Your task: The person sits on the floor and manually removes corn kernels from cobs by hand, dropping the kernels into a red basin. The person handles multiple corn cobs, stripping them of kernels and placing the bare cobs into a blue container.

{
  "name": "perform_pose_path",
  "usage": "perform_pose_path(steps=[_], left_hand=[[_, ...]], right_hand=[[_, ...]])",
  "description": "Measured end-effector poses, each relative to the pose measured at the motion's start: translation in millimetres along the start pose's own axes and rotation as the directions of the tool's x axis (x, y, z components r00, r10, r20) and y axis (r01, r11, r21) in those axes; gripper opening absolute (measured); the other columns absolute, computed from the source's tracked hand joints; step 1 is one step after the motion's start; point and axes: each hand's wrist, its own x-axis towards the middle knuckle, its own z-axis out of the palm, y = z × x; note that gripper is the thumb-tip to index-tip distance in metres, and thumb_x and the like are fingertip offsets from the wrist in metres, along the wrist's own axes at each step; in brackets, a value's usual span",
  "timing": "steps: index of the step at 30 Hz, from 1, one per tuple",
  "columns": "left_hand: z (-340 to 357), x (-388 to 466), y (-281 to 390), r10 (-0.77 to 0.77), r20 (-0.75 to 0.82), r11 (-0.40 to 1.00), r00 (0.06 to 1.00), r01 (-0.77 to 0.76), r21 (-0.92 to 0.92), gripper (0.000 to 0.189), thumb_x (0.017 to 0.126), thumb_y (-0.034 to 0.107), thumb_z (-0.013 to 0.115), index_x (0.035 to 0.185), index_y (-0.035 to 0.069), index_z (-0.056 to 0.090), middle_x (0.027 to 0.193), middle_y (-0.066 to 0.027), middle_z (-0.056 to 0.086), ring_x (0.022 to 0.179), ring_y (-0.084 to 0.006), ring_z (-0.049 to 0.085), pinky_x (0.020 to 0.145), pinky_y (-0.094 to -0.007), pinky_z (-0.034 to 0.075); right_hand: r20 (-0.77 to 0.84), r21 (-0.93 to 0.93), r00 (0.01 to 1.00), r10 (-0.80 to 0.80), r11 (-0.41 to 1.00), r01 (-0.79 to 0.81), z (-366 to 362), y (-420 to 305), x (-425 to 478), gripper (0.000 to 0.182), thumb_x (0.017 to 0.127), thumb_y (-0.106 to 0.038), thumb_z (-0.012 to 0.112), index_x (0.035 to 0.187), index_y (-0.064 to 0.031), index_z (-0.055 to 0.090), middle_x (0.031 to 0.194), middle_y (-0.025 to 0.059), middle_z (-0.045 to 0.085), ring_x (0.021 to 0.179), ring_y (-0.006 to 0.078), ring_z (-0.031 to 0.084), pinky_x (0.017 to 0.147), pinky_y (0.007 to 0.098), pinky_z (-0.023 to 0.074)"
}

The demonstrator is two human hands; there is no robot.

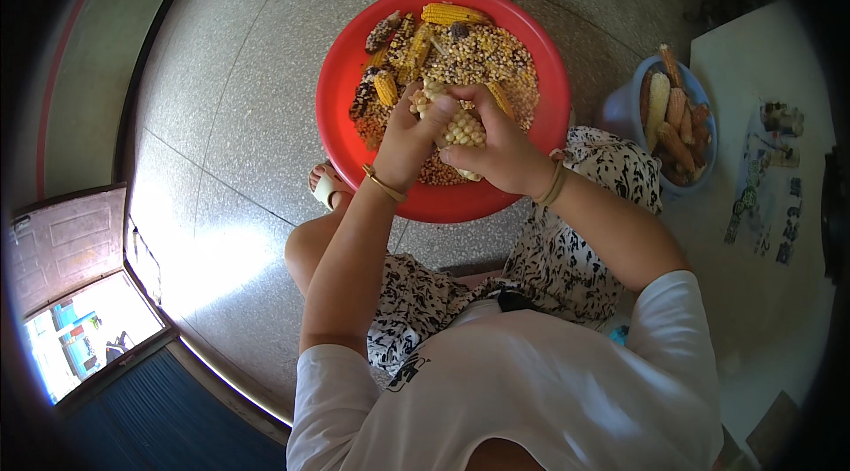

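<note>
Over a red plastic basin [551,86] I hold a pale, partly shelled corn cob [463,130] between both hands. My left hand [418,129] grips its upper left part, the thumb pressed on the kernels. My right hand [498,139] is closed around its right side, thumb below and fingers above. Loose mixed kernels [488,59] cover much of the basin's bottom. A yellow corn cob [453,13] lies at the basin's far edge, and several dark and yellow cobs [402,43] lie at its left. The underside of the held cob is hidden.
A blue plastic bucket [712,152] with several bare or nearly bare cobs [676,109] stands at the right, beside a pale board-like surface [750,205] bearing writing. My knees flank the basin's near side on the speckled floor [265,92]. An open door [70,245] is at the far left.
</note>
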Motion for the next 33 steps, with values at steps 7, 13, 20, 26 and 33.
perform_pose_path(steps=[7, 13, 20, 26, 33], left_hand=[[-1.6, -3.0, 11.2, -0.075, 0.094, 0.997, 0.993, 0.077, -0.017, 0.038, 0.092, 0.028, 0.056, 0.115, 0.0, 0.043, 0.095, -0.0045, 0.056, 0.084, -0.0097, 0.054, 0.071, -0.0247, 0.045], [-7.8, -3.6, 0.6, -0.16, 0.048, 0.987, 0.986, 0.159, 0.037, 0.041, 0.091, 0.031, 0.053, 0.118, 0.001, 0.041, 0.091, -0.0037, 0.055, 0.074, -0.0077, 0.053, 0.057, -0.021, 0.042], [-3.8, -3.7, -20.1, -0.119, -0.014, 0.988, 0.993, 0.117, -0.098, 0.046, 0.089, 0.037, 0.055, 0.119, 0.004, 0.042, 0.086, -0.0032, 0.054, 0.065, -0.0074, 0.049, 0.052, -0.021, 0.038], [-3.3, -3.1, 0.3, -0.163, 0.063, 0.982, 0.985, 0.156, 0.103, 0.043, 0.09, 0.041, 0.052, 0.114, 0.006, 0.045, 0.081, -0.0019, 0.052, 0.057, -0.0065, 0.044, 0.045, -0.0221, 0.032], [-10.1, -1.5, -1.8, -0.36, 0.071, 0.889, 0.93, 0.366, -0.276, 0.037, 0.092, 0.045, 0.044, 0.102, 0.009, 0.05, 0.071, -0.0009, 0.051, 0.05, -0.0063, 0.04, 0.043, -0.022, 0.029]], right_hand=[[0.037, 0.085, 0.998, 0.057, 0.995, -0.06, -6.0, 1.3, 0.2, 0.065, 0.075, -0.017, 0.068, 0.126, -0.0029, 0.03, 0.11, 0.0131, 0.052, 0.098, 0.0182, 0.056, 0.083, 0.0321, 0.0479], [0.102, 0.225, 0.981, 0.167, 0.957, -0.186, -13.1, -1.9, -3.2, 0.065, 0.074, -0.016, 0.067, 0.126, -0.0018, 0.031, 0.11, 0.0138, 0.052, 0.098, 0.0176, 0.056, 0.082, 0.0316, 0.0482], [0.07, 0.028, 0.991, 0.115, 0.993, -0.118, -9.3, 0.7, -1.6, 0.061, 0.078, -0.013, 0.064, 0.129, -0.0027, 0.032, 0.11, 0.0098, 0.049, 0.1, 0.0144, 0.051, 0.083, 0.0287, 0.047], [0.156, 0.237, 0.962, 0.226, 0.936, -0.258, -15.4, -1.8, -0.2, 0.061, 0.077, -0.013, 0.065, 0.129, -0.0032, 0.033, 0.11, 0.0098, 0.05, 0.098, 0.0141, 0.053, 0.082, 0.0289, 0.0471], [0.138, 0.336, 0.965, 0.224, 0.906, -0.258, -15.7, -4.5, -1.2, 0.063, 0.078, -0.015, 0.065, 0.13, -0.0041, 0.031, 0.108, 0.0092, 0.051, 0.096, 0.0145, 0.054, 0.079, 0.0289, 0.0487]])
